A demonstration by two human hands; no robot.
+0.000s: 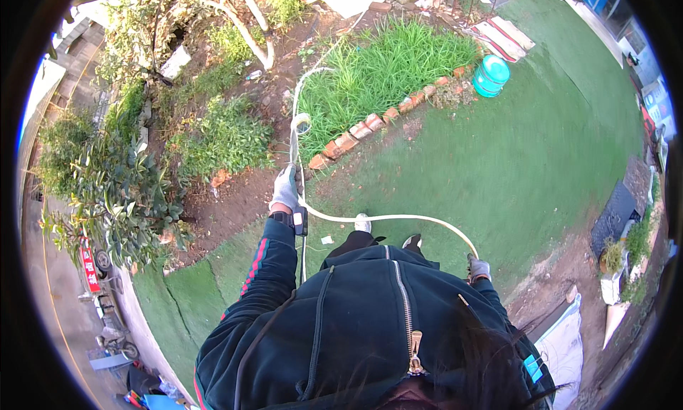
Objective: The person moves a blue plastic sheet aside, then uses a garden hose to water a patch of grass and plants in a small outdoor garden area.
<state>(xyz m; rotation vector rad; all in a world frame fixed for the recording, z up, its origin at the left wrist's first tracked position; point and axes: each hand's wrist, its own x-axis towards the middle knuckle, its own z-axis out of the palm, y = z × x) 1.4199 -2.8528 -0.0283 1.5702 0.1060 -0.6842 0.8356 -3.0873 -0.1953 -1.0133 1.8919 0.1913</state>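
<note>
My left hand (285, 188), in a grey-white glove, reaches forward beside the planted bed. Its fingers are closed around a pale length that ends in a round, ring-like part (301, 124); whether this is a loop of hose or a separate tool is unclear. A cream-white hose (384, 217) sweeps in a curve from beside that hand to my right hand (478, 268). Also gloved, my right hand grips the hose low at my right side. Farther ahead, more pale hose (296, 90) runs along the left edge of the green grassy plants (384, 63).
Red bricks (360, 130) edge the bed. A turquoise lidded bucket (491, 75) stands on green artificial turf (480, 159). Leafy shrubs (122, 196) and a slim tree trunk (267, 50) rise on the left. A white sheet (560, 351) lies at right.
</note>
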